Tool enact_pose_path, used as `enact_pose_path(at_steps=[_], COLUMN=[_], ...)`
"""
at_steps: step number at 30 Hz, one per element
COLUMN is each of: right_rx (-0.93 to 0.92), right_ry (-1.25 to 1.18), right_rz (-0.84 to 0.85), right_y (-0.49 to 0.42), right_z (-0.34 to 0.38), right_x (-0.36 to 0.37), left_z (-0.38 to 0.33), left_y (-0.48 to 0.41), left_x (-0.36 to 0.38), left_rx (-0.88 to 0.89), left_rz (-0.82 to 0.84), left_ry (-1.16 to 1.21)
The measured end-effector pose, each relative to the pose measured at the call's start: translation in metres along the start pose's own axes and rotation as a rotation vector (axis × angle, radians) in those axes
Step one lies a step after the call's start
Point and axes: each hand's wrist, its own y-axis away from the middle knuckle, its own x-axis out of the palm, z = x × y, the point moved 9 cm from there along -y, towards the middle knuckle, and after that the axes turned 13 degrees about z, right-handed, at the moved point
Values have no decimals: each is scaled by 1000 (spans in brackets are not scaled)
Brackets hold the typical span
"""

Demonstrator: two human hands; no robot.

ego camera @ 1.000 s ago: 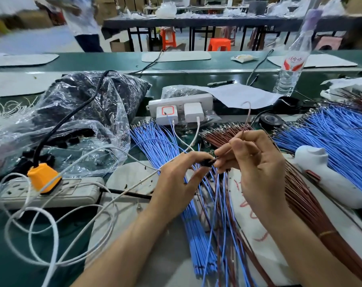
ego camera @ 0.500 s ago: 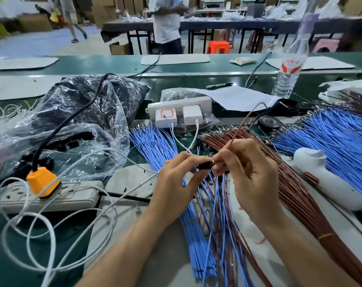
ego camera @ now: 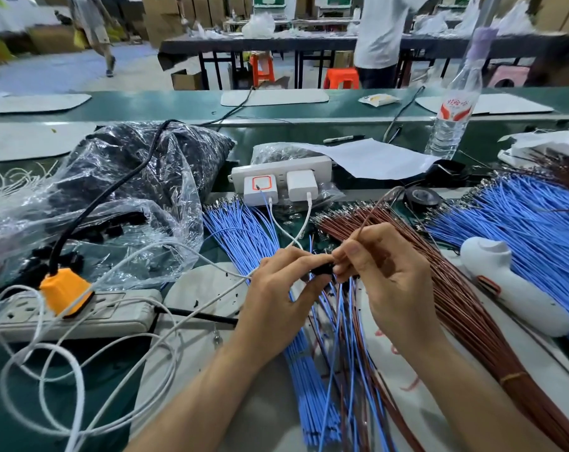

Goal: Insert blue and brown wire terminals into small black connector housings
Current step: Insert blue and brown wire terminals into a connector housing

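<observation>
My left hand (ego camera: 281, 295) pinches a small black connector housing (ego camera: 322, 268) between thumb and fingers at the centre of the bench. My right hand (ego camera: 386, 272) meets it from the right and pinches a single brown wire (ego camera: 372, 208) whose free end loops up and away behind the fingers. Wired blue and brown leads (ego camera: 345, 321) hang down from the housing. A fan of loose blue wires (ego camera: 244, 230) lies behind my left hand. A bundle of brown wires (ego camera: 462, 308) runs under my right hand. The wire's terminal tip is hidden by my fingers.
A plastic bag of black housings (ego camera: 120, 190) sits at the left, beside a power strip with an orange plug (ego camera: 65, 291) and white cables (ego camera: 48, 370). A white tool (ego camera: 511, 288), more blue wires (ego camera: 521, 220), a tape roll (ego camera: 421, 197) and a water bottle (ego camera: 452, 109) stand at the right.
My hands stayed together on the housing. The brown wire's loop above my right hand has swung and leaned further right. People in the background have walked across.
</observation>
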Motion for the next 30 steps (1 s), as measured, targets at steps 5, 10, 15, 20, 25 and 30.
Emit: enact_pose_path(at_steps=[5, 10, 15, 20, 25, 30], right_rx=[78, 105, 252, 296, 272, 309], right_ry=[41, -26, -410, -401, -198, -206], right_rz=[48, 78, 17, -36, 186, 152], right_y=[0, -1, 0, 1, 0, 0], right_z=[-10, -15, -28, -32, -24, -29], right_x=[5, 11, 10, -3, 29, 19], left_z=[-2, 2, 4, 2, 0, 4], left_y=[-1, 0, -3, -2, -3, -3], left_x=[-4, -5, -4, -2, -3, -14], left_rx=[21, -11, -27, -28, -7, -14], left_rz=[-29, -54, -27, 2, -3, -106], left_ry=[-28, 34, 121, 70, 93, 186])
